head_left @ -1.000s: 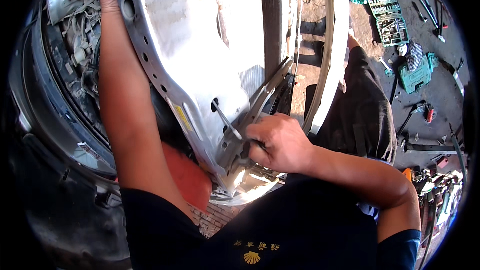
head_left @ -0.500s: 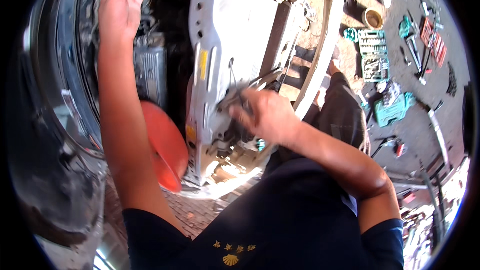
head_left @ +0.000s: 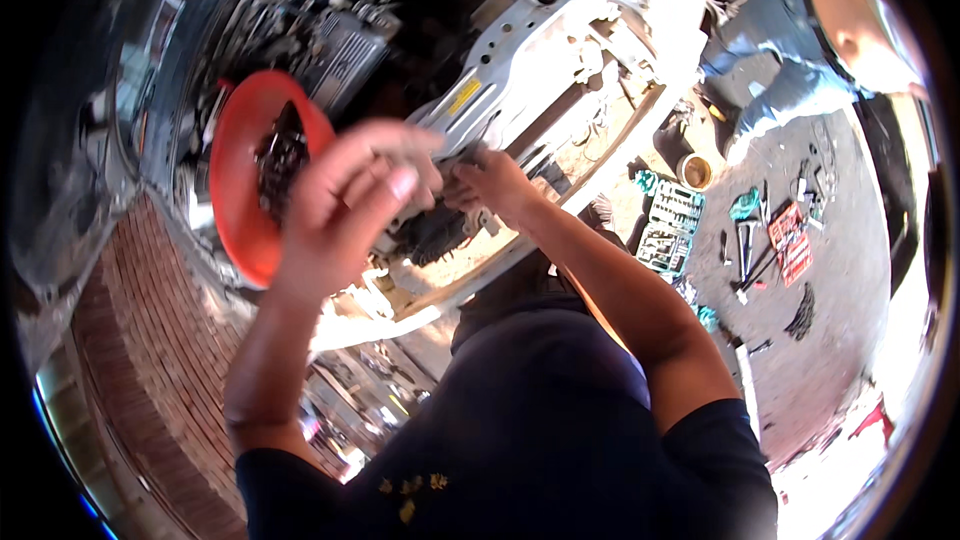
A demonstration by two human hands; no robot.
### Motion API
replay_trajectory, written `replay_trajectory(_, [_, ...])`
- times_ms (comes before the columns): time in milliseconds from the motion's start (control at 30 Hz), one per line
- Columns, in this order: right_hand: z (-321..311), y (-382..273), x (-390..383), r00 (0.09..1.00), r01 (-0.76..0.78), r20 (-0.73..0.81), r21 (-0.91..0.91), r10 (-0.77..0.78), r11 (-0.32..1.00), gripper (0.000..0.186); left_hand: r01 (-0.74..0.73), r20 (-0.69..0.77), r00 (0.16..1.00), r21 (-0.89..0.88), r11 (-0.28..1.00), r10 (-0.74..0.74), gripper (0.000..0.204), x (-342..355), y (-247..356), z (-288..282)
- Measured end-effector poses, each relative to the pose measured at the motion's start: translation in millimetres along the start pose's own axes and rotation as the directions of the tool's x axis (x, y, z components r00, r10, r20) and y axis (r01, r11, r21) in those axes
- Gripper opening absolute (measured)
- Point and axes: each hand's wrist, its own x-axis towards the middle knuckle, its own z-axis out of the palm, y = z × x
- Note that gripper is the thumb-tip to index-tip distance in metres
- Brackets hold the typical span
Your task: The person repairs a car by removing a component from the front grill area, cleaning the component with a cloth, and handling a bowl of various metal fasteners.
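My left hand point(head_left: 345, 205) is raised beside the red bowl point(head_left: 230, 180), in front of the car's front end. Its fingers are loosely bent and the thumb stands apart; nothing shows in them, though motion blurs the edges. Dark metal parts point(head_left: 280, 155) lie inside the bowl. My right hand point(head_left: 488, 185) is closed at the near end of the pale metal front crossmember point(head_left: 520, 35), which bears a yellow label point(head_left: 465, 95). A dark piece shows at its fingertips, too hidden to name.
The engine bay point(head_left: 340, 50) lies beyond the bowl. At right are a green socket set case point(head_left: 668, 230), a red tool tray point(head_left: 790, 240) and a round tin point(head_left: 695, 172) on the floor. Another person in jeans point(head_left: 785, 50) stands at the far right.
My left hand has come back from the far engine bay towards my right hand. The view has turned, bringing the bowl's contents and another person into sight. My right hand stays at the crossmember.
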Motion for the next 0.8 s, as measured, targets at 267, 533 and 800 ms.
replay_trajectory(267, [16.3,17.4,9.9,0.998,-0.069,-0.003,-0.054,0.069,0.996,0.023,0.184,-0.508,0.686,-0.572,0.799,-0.521,0.025,-139.9,-175.5,113.2])
replay_trajectory(533, [-11.8,15.0,6.3,0.990,0.002,-0.134,-0.267,-0.039,0.964,0.024,-0.107,-0.606,0.636,-0.683,0.723,-0.478,0.026,-84.4,-224.0,127.7])
replay_trajectory(800, [-18.9,16.1,28.2,0.932,0.230,-0.215,-0.270,-0.292,0.935,0.020,-0.170,-0.570,0.734,-0.681,0.713,-0.369,0.023,-22.9,-227.7,94.1])
